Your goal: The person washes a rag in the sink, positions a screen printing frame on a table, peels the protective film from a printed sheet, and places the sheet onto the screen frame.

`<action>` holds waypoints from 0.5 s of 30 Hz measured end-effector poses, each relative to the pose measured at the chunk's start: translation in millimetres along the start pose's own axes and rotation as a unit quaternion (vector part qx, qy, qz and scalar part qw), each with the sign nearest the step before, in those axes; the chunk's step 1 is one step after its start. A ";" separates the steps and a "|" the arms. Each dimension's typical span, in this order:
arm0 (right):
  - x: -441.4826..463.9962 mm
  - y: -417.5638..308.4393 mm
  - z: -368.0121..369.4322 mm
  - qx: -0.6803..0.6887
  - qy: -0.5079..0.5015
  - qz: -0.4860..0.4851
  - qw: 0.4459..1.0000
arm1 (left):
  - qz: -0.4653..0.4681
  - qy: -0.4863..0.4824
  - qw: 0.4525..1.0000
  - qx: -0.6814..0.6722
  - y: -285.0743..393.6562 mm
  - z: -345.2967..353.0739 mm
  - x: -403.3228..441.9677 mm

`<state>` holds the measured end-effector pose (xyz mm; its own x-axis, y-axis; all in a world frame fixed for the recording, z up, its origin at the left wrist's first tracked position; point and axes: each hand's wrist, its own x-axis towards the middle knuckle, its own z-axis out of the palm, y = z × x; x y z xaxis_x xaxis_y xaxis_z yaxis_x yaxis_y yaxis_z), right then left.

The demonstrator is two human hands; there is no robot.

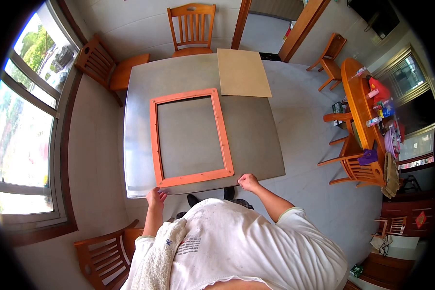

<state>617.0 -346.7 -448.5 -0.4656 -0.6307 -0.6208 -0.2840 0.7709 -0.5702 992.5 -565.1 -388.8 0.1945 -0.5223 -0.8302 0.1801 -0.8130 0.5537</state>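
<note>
An orange-painted rectangular frame (155, 140) lies flat on the grey table (251, 140), with small dark spots along its bars. The tabletop shows through its middle. My left hand (155, 197) is at the table's near edge, just below the frame's near left corner, its fingers loosely bent and apart. Close to the near right corner is my right hand (248, 182), closed with the fingertips pinched together; anything between them is too small to make out. Beyond the frame, a thin tan board (244, 73) rests at the table's far right, slightly overhanging the edge.
Wooden chairs stand at the far side (192, 29), far left (112, 67) and near left (108, 256). A window (26, 135) lines the left wall. To the right, an oval wooden table (355, 92) carries bottles, bags and a purple basket (391, 142). A white towel (166, 251) hangs over my shirt.
</note>
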 end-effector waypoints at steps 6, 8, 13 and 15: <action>3.9 5.9 3.3 -0.010 0.008 -0.010 1.000 | -0.001 0.002 1.000 -0.001 -0.6 0.4 0.5; 3.7 6.2 3.4 -0.011 0.009 -0.013 1.000 | -0.003 -0.003 1.000 -0.005 -1.5 -0.4 1.7; 2.6 4.5 3.2 -0.001 0.008 -0.005 1.000 | -0.002 -0.004 1.000 -0.003 -2.1 -1.5 3.1; 0.4 2.0 1.8 -0.004 0.008 -0.003 1.000 | -0.001 0.000 1.000 -0.003 -1.9 -1.1 2.1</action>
<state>617.7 -345.6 -450.9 -0.4780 -0.6337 -0.6082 -0.2928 0.7678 -0.5699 993.6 -564.3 -391.6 0.1946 -0.5205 -0.8314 0.1854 -0.8128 0.5523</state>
